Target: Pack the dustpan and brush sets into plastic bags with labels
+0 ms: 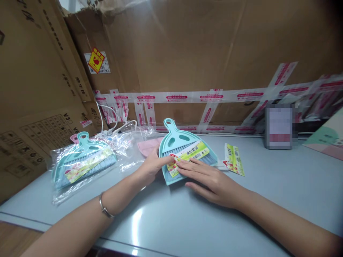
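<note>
A mint-green dustpan [175, 130] is held tilted near the middle of the table, handle pointing up and away from me. A hand brush with blue bristles [211, 157] sits in it. Across the bristles lies a yellow-green printed paper label [197, 151]. My left hand [150, 166] is closed on the dustpan's left edge, its thumb over the label's left end. Stretched flat, the fingers of my right hand [214, 182] rest on the label's lower part. Just right of the dustpan is another printed label [234, 159], lying on the table.
A second mint-green dustpan set [83, 142] lies in clear plastic at left. Behind my left hand is a pink piece [148, 145]. Large cardboard boxes [187, 46] stand behind the grey table [160, 221]. A blurred-out phone-like device [279, 126] stands at back right, near white cables [125, 125].
</note>
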### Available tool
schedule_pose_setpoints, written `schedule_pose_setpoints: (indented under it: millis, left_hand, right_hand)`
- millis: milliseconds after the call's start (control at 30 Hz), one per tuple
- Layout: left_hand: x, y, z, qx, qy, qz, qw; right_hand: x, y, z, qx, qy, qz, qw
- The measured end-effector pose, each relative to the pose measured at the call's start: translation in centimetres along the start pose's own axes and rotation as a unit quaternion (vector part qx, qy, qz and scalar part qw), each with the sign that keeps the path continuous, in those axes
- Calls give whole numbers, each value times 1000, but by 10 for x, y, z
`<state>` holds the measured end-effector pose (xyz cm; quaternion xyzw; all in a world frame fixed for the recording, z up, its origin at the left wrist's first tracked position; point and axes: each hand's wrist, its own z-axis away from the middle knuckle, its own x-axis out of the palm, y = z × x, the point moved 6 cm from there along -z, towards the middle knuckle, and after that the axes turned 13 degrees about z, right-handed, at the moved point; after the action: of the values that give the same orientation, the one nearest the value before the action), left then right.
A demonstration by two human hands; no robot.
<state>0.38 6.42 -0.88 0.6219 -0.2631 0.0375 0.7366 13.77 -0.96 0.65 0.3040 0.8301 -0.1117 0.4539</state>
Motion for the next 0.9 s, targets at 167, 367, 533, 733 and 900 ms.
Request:
schedule_pose_setpoints:
  millis: [167,367,533,733,900]
  left_hand:
    - [-5,5,-2,10,25,34,999]
    - [-2,13,4,76,26,57,995]
    - [13,8,10,78,-43,-46,995]
    - [-14,50,1,189,21,-506,841]
    - [-44,50,-9,122,37,-727,675]
  right_hand:
    - [-6,12,6,92,89,-85,988]
    - [12,52,35,530,270,-424,683]
    - [33,37,20,534,152,-642,529]
    - [26,52,34,580,232,-588,513]
    - [29,60,41,605,234,-567,507]
